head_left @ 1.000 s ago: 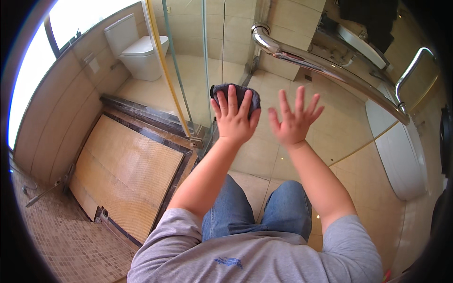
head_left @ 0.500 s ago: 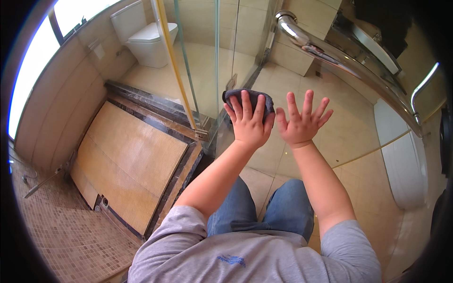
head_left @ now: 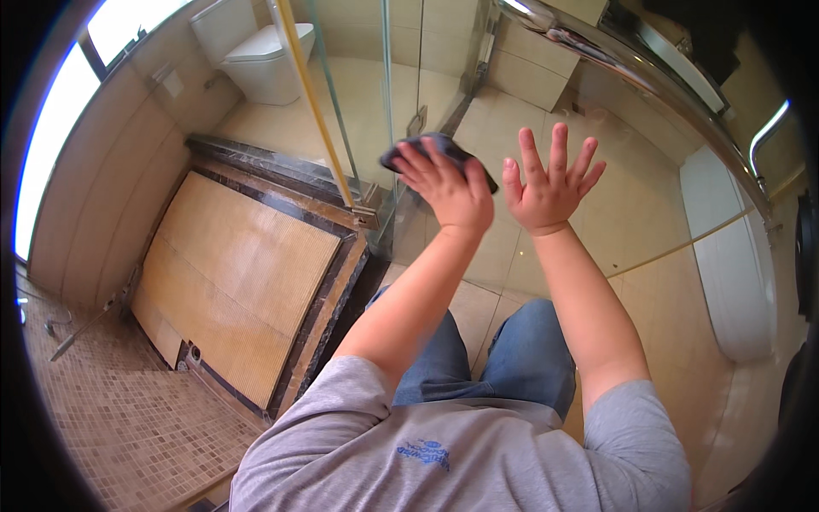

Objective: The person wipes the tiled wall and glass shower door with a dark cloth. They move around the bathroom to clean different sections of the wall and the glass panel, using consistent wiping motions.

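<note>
My left hand (head_left: 461, 198) presses a folded dark grey cloth (head_left: 454, 148) outward, its fingers laid over it and slightly blurred. The cloth is tilted, its right side lower. Beside it, my right hand (head_left: 548, 200) is raised with fingers spread wide and holds nothing. The palm seems to rest flat on a clear glass panel (head_left: 636, 200) in front of me. Just past the cloth, a small metal fitting (head_left: 417, 119) shows on the glass.
A polished metal bar (head_left: 631, 72) crosses the upper right. To the left lie a ribbed tan shower floor (head_left: 239, 273) with a dark stone border and a yellow-edged glass door (head_left: 313, 102). A white toilet (head_left: 264, 72) stands beyond; a white tub-like fixture (head_left: 725, 264) is at right.
My left hand and the cloth have shifted up and left, and the cloth has tilted. My right hand stays spread, slightly higher in view. The whole view has shifted a little.
</note>
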Demonstrator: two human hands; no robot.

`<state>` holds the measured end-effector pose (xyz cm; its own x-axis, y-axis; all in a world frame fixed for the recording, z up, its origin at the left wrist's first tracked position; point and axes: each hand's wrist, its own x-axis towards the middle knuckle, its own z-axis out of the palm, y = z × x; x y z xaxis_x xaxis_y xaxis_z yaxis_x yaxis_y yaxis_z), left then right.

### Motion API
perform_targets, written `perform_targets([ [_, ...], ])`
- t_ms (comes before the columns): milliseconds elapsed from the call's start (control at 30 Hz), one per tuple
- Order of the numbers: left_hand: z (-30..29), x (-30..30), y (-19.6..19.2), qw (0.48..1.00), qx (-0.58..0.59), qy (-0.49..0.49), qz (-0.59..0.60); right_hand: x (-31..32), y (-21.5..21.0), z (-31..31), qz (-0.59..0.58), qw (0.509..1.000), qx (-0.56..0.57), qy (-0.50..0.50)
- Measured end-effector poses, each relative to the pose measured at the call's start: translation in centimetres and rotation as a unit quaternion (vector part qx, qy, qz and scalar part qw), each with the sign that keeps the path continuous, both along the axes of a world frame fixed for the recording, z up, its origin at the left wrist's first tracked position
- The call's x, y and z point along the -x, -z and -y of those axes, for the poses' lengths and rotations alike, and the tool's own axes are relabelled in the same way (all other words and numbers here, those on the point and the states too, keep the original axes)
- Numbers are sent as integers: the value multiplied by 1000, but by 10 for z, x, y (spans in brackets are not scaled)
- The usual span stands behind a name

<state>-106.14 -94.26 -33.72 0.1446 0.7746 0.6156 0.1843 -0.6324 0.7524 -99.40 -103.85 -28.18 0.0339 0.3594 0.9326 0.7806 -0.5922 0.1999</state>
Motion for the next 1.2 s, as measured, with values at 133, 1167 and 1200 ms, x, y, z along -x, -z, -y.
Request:
perform_targets([
  [133,-26,15,42,982,-176,25,-69,4,12,14,-62,997,39,-31],
  [1167,20,4,83,946,282,79,136,-8,84,16,-73,994,81,6],
  [1200,16,6,88,949,269,85,143,-7,84,17,-71,994,83,6],
])
